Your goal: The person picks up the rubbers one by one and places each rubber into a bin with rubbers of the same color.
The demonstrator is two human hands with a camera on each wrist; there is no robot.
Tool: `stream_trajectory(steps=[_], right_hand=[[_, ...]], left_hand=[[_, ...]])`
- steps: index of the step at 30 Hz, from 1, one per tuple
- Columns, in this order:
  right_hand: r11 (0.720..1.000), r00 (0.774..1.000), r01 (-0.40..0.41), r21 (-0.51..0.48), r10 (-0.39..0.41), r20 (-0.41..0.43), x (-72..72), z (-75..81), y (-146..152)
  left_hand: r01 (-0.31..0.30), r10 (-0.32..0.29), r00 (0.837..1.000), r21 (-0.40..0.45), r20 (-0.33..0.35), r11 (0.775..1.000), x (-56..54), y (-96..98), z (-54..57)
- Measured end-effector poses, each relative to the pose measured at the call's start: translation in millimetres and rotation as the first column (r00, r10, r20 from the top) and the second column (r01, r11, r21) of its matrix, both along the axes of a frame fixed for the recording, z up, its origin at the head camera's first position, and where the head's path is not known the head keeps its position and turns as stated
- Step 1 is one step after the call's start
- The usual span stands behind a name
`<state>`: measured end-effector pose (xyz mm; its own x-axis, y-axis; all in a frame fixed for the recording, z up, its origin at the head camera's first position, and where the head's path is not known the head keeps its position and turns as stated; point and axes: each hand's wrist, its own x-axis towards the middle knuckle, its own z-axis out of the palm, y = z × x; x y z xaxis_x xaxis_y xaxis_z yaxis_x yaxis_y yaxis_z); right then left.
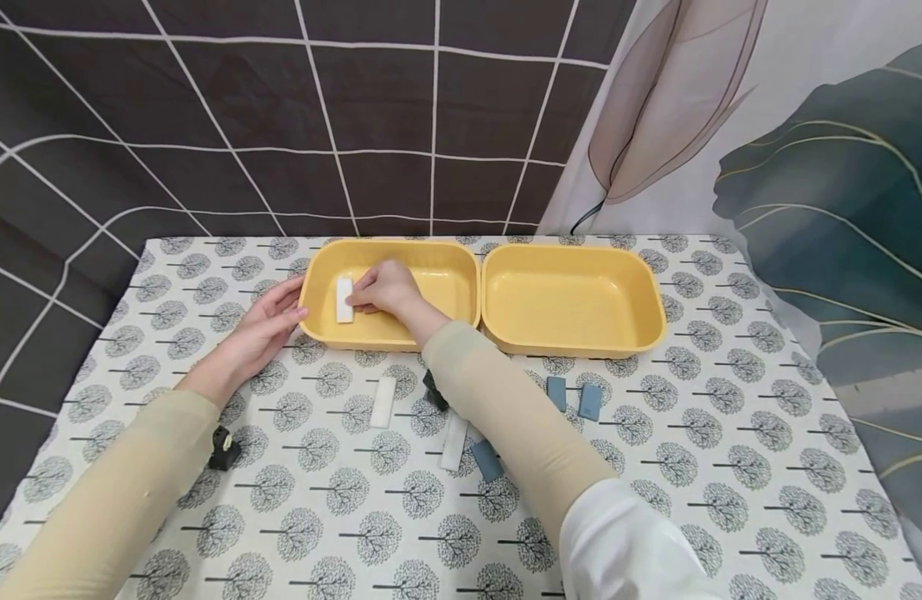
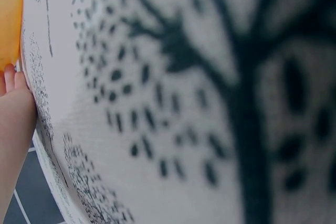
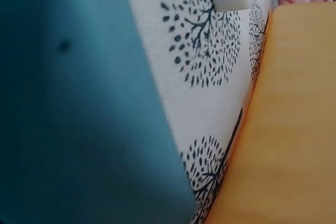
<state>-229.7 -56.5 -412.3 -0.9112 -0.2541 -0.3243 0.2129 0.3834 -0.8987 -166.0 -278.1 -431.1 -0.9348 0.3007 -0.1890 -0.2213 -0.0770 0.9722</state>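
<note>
In the head view my right hand [image 1: 389, 287] reaches into the left yellow bin [image 1: 449, 287] and pinches the right edge of a white rectangular block [image 1: 344, 300] with thumb and fingertips. The block lies at the left part of the bin floor. My left hand [image 1: 269, 321] rests against the left outer wall of that bin, its fingers extended and its thumb at the rim. The left wrist view shows the fingers [image 2: 9, 80] touching the bin wall. My right hand is out of sight in the right wrist view.
A second yellow bin [image 1: 573, 304] adjoins on the right. In front lie white blocks [image 1: 383, 402] [image 1: 454, 442] and blue-grey blocks [image 1: 556, 392] [image 1: 590, 402] [image 1: 487, 461], partly under my right forearm. Black wrist devices [image 1: 224, 448] [image 1: 434, 392] show by both forearms. A dark gridded cloth [image 1: 371, 100] hangs behind.
</note>
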Motion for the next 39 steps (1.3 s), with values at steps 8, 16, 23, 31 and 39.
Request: stream_trajectory(steps=[8,16,23,31,39], right_hand=[[0.996,0.998,-0.030,0.080,0.034,-0.048,-0.2,1.6,2.9],[0.983,0.991,-0.071,0.170,0.088,-0.096,1.5,1.9,6.3],[0.977,0.987,-0.110,0.183,0.129,-0.095,1.4,-0.5,6.1],[0.976,0.989,-0.101,0.194,0.119,-0.085,1.4,-0.6,4.4],[0.993,0.997,-0.075,0.091,0.076,-0.013,3.7,0.2,3.7]], left_hand=[[-0.005,0.005,1.000,0.007,0.011,1.000,-0.3,1.1,1.8],[-0.008,0.009,1.000,-0.003,0.025,1.000,0.8,1.3,3.0],[-0.007,0.007,0.999,-0.010,0.035,1.000,1.1,0.7,2.2],[-0.002,0.002,1.000,-0.019,0.027,1.000,0.3,0.7,2.1],[-0.011,0.011,1.000,-0.009,0.029,1.000,0.5,2.2,3.3]])
